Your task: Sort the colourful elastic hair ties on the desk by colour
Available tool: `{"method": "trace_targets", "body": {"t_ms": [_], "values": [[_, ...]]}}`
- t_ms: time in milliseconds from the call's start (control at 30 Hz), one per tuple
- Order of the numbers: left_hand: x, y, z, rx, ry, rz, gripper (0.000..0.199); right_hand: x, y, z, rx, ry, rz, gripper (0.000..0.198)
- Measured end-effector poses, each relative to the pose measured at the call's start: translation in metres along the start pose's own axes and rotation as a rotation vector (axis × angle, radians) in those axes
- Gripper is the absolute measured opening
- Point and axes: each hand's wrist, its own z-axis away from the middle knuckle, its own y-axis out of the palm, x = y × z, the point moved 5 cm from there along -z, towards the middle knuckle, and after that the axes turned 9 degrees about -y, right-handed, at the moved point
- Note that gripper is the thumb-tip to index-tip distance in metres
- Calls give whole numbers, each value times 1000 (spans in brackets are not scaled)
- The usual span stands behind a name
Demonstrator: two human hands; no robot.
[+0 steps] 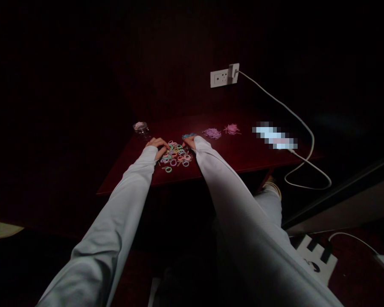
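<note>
A heap of small rings in many pastel colours, looking like hair ties [173, 162], lies near the table's front edge. My left hand [156, 144] rests at the heap's left side, open, its fingers stretched over the rings with the thumb apart. At the right side is my right hand [190, 141], partly hidden by its sleeve; whether its fingers hold anything is unclear. A small blue pile [188, 135] shows just behind the right hand. Farther right lie a purple pile [212, 133] and a pink pile [232, 128] of thin strands or bands.
A clear jar [141, 128] with something pale on top stands at the back left of the dark red table [128, 170]. To the right, a blurred-out bright device [274, 135] has a white cable [284, 104] looping to the wall socket [220, 78].
</note>
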Motion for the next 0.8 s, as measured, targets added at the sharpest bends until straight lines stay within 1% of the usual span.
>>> {"method": "trace_targets", "body": {"t_ms": [100,233,467,533,600,633,700,800], "values": [[-5,-1,2,25,39,5,11,-5,2,-5,-1,-7,12,42],[-10,-4,3,74,93,31,20,-6,2,-7,13,4,18,41],[-2,-9,-2,47,50,29,28,1,1,-1,8,16,-33,44],[0,-11,-2,36,36,7,23,1,1,0,3,20,-42,45],[1,-13,-1,19,34,-9,9,-1,2,-1,2,14,-49,44],[2,-14,-1,13,40,-12,9,-2,2,-1,-1,10,-51,44],[6,-15,0,18,55,-14,15,-4,1,-2,-8,2,-53,44],[18,-11,-3,60,53,-24,7,-6,0,-4,-17,-8,-61,44]]}}
